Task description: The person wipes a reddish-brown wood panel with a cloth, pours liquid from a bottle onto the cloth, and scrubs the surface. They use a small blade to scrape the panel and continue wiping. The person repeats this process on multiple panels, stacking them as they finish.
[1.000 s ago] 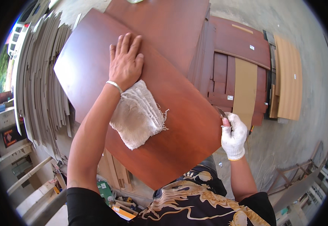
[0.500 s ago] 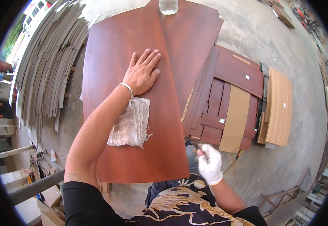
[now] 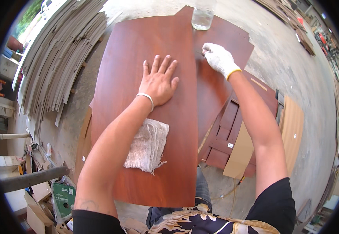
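Observation:
My bare left hand (image 3: 157, 85) lies flat with fingers spread on a glossy reddish-brown wood panel (image 3: 138, 43). Below that wrist, a folded whitish gauze cloth (image 3: 149, 146) with frayed edges rests on the panel. My right hand (image 3: 219, 59), in a white knit glove, is closed at the panel's right long edge, toward the far end. Something small and dark shows at its fingertips, too little of it visible to name. Another reddish-brown panel (image 3: 231, 33) lies underneath, and a clear glass jar (image 3: 202, 19) with clear liquid stands on it beyond my right hand.
Long grey-brown strips (image 3: 60, 58) are stacked at the left. On the right lie dark red panels (image 3: 220, 140), a tan cardboard strip (image 3: 237, 156) and light wood boards (image 3: 293, 132). A grey pipe (image 3: 35, 178) and a green box (image 3: 63, 199) are at the lower left.
My right hand has moved from beside the panel's near right corner up to the far part of its right edge. My left hand stays flat, its fingers spread wider. The view has shifted.

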`<state>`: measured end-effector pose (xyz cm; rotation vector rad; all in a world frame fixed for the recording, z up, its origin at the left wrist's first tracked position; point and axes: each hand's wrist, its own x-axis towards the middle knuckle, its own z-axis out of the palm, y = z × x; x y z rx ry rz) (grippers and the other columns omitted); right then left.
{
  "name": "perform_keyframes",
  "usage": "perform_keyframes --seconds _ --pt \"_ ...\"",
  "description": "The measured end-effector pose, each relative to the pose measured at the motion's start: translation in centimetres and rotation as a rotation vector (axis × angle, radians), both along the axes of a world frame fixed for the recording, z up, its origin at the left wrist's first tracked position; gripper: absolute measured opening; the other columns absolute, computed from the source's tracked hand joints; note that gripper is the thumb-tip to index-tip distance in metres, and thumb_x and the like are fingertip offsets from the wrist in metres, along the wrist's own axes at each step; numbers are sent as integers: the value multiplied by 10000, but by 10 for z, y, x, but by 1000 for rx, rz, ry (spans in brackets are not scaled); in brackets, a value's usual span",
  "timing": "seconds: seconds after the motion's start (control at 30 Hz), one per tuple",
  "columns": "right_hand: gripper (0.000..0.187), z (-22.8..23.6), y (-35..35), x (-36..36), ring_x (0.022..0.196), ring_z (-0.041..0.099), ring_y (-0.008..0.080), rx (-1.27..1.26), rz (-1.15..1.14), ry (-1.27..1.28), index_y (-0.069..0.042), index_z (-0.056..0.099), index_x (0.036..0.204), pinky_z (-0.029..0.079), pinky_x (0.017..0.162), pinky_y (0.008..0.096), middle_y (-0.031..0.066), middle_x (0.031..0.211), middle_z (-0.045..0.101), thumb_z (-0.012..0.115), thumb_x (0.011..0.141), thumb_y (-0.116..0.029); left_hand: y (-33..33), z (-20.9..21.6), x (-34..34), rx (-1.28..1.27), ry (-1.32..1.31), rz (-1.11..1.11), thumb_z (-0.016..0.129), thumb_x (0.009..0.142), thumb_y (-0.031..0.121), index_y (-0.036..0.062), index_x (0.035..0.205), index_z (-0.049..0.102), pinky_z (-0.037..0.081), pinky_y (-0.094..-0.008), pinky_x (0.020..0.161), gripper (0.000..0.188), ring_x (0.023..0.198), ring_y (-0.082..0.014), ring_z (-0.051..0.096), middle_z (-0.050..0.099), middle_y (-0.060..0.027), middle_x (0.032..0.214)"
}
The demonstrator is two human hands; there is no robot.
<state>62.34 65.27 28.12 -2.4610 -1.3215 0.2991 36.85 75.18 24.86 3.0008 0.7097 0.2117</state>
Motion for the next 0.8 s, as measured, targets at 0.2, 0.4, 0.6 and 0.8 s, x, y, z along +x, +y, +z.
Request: perform_keyframes --seconds 0.2,0.4,0.6,0.8 --pt "304 -13 76 42 1143 704 332 -57 138 -234 -206 717 1207 559 958 473 76 1229 756 473 1067 -323 -3 1 -2 -13 -15 4 440 1082 397 148 1662 372 119 -608 1326 635 1642 -366 180 289 -93 1760" --pt "264 -28 78 52 1030 733 341 -1 234 -337 -219 701 1191 574 876 487 88 1104 775 489 1069 -321 -1 1 -3 -15 -19 9 448 1079 391 148 1657 379 119 -602 1329 631 1640 -368 186 292 -92 1758" --pt "181 -30 43 34 893 745 349 81 346 -404 -210 694 1108 576 778 497 97 936 777 531 1041 -250 -2 2 1 -19 -23 8 452 1076 390 149 1655 381 118 -600 1329 632 1640 -368 186 294 -94 1757" --pt "113 -25 -4 -9 799 736 360 101 408 -372 -183 677 1053 564 720 498 109 845 759 578 1007 -212 -1 2 1 -21 -16 16 446 1077 391 150 1657 379 116 -598 1330 632 1643 -363 180 289 -92 1760"
